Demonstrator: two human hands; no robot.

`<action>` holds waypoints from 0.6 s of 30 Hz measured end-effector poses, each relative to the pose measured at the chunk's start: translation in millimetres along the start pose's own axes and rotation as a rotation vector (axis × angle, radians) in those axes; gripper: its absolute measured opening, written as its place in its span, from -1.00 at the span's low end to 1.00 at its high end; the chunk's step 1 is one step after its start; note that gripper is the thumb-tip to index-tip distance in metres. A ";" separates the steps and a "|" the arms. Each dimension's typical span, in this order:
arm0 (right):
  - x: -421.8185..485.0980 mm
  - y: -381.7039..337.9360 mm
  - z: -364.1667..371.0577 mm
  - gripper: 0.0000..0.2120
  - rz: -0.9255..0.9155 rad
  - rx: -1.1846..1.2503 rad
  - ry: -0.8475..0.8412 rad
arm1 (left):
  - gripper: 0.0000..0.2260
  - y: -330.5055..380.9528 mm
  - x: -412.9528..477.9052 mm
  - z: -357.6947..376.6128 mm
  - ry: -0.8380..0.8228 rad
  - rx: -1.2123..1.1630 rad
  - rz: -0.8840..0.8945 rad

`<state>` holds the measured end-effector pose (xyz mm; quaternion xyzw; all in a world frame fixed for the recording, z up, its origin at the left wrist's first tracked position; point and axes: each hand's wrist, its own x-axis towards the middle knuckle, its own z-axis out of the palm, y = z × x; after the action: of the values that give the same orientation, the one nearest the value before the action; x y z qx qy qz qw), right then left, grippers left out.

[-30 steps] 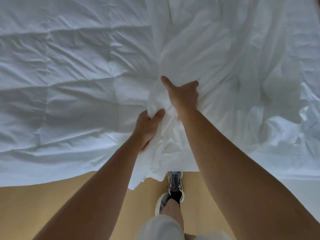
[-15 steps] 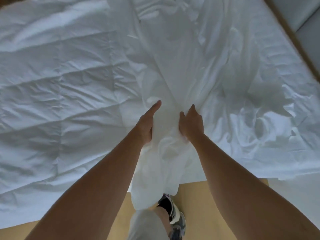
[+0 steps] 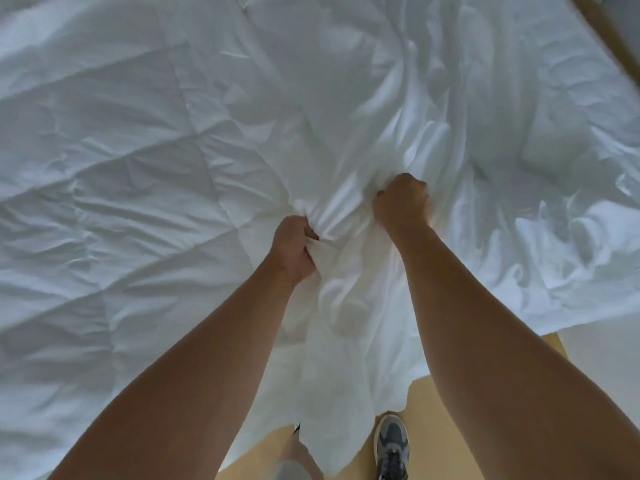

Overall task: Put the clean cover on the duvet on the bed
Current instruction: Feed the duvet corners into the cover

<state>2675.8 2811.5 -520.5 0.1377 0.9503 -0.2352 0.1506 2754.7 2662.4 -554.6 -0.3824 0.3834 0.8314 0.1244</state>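
Note:
A white quilted duvet lies spread over the left of the bed. A thin, wrinkled white cover is bunched over the middle and right, and a fold of it hangs off the near edge towards the floor. My left hand grips a gathered ridge of the cover with curled fingers. A little further in and to the right, my right hand is fisted round the same bunch of cloth. Both forearms reach out over the bed's near edge.
Tan floor shows below the hanging cloth, with my grey sneaker on it. A wooden edge runs diagonally at the top right. More white fabric sits at the right edge.
Both hands went from a looser hold with fingers extended to tight fists on the cover, and have spread slightly apart. The view has moved closer over the bed.

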 end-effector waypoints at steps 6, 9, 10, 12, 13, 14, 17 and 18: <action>-49.4 -57.7 8.2 -0.88 -0.385 0.206 -0.560 | -0.45 48.2 18.4 -18.5 -0.382 0.037 -0.034; -90.8 -75.4 27.3 -0.89 -0.528 0.076 -0.961 | -0.38 77.9 26.8 -26.4 -0.346 0.211 -0.028; -102.9 -75.5 36.1 -0.91 -0.526 0.081 -1.055 | -0.46 87.4 27.4 -27.2 -0.329 0.293 -0.004; -122.2 -70.4 50.4 -0.90 -0.465 0.095 -1.175 | -0.63 101.4 27.4 -30.8 -0.241 0.409 0.055; -126.2 -65.9 55.9 -0.90 -0.447 0.068 -1.193 | -0.67 104.6 27.2 -35.3 -0.170 0.419 0.084; -126.3 -62.3 59.6 -0.90 -0.449 0.017 -1.187 | -0.65 105.6 25.6 -43.1 -0.077 0.414 0.113; -113.5 -59.8 62.9 -0.79 -0.426 -0.007 -0.960 | -0.54 94.5 21.0 -79.0 0.245 0.472 0.207; -107.8 -61.6 62.5 -0.73 -0.371 0.065 -0.777 | -0.55 86.8 18.5 -92.0 0.310 0.537 0.250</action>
<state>2767.9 2708.0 -510.5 -0.1296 0.8237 -0.3225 0.4481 2748.5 2534.9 -559.0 -0.4079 0.6472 0.6413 0.0581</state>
